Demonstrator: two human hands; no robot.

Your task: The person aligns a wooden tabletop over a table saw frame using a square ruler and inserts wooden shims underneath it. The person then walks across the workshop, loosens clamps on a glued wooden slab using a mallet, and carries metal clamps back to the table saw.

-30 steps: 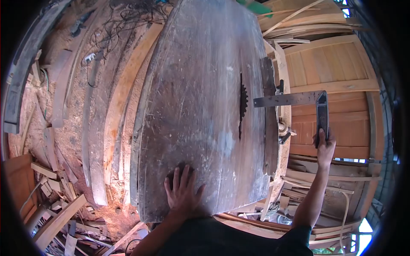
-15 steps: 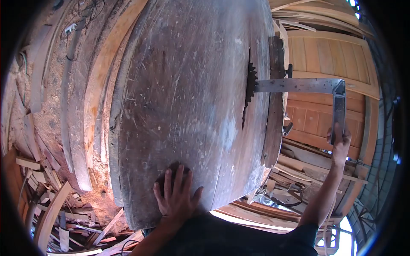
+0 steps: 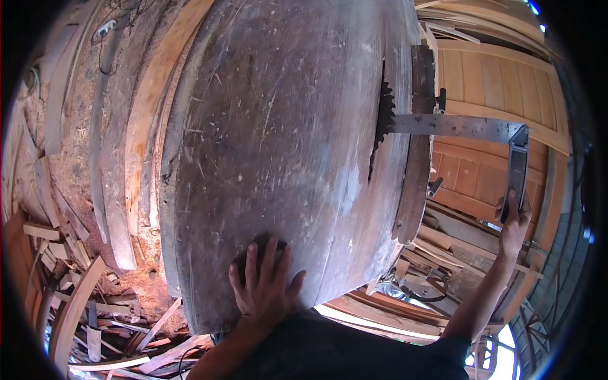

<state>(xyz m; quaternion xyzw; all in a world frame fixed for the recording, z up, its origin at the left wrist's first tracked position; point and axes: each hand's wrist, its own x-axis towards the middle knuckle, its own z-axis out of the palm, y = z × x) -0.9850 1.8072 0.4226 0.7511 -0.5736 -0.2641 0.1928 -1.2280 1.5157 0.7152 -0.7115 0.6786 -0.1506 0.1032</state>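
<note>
Metal square across dark board, beside saw blade, offcuts left

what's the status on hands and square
Left hand spread on saw table. Right hand gripping metal square by its handle. Square's tip at saw blade, contact unclear.

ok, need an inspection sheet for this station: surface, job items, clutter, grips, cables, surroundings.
Surface: wooden tabletop, scratched, with pale smudges.
Job items: toothed saw blade in the tabletop's slot; metal square with its free end right by the blade, contact unclear.
Clutter: wood strips, offcuts and sawdust on the floor.
Grips: left hand spread on the tabletop; right hand closed around the square's handle.
Cables: dark cables on the floor, upper left.
Surroundings: panelled wood at right.
</note>
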